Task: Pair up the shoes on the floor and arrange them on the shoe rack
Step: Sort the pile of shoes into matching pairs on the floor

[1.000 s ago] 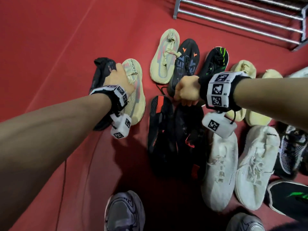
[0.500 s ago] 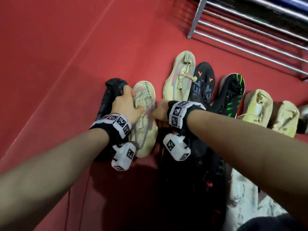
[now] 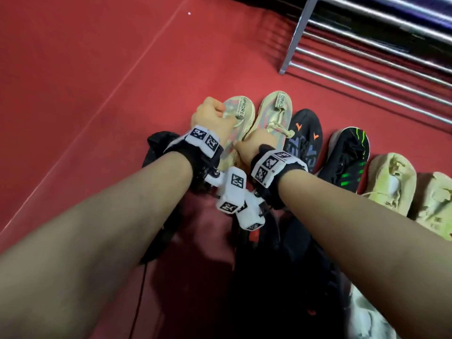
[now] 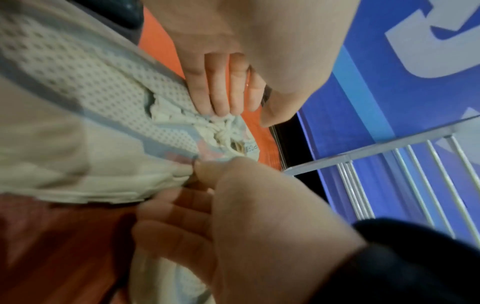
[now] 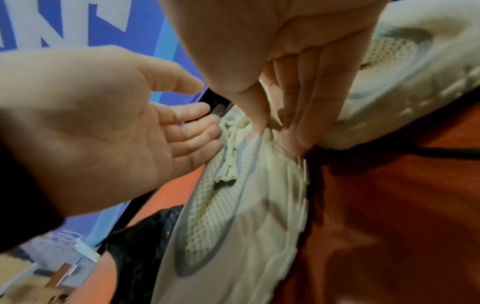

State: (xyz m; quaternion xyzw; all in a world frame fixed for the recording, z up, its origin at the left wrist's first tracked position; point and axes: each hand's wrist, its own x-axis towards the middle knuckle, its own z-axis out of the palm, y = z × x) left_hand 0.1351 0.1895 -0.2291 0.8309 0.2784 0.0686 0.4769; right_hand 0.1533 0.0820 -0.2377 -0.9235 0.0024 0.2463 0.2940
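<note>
Two matching cream mesh shoes lie side by side on the red floor, toes toward me. My left hand (image 3: pixel 212 117) grips the left cream shoe (image 3: pixel 242 111) from its outer side; in the left wrist view its fingers (image 4: pixel 221 92) lie by the laces. My right hand (image 3: pixel 254 146) pinches the near edge of the right cream shoe (image 3: pixel 276 116), thumb and fingers (image 5: pixel 293 127) closed on the upper. The two wrists almost touch. The metal shoe rack (image 3: pixel 295 37) stands at the upper right, a short way beyond the shoes.
Right of the pair runs a row: a black shoe with orange marks (image 3: pixel 305 135), a black shoe with green stripes (image 3: pixel 347 157) and two pale yellow shoes (image 3: pixel 391 182). A black shoe (image 3: pixel 156 148) lies under my left wrist. More dark shoes (image 3: pixel 269 265) lie below my arms.
My left hand has carried its cream shoe forward and right, up beside the matching one. My right hand has moved left from the black shoes onto the second cream shoe.
</note>
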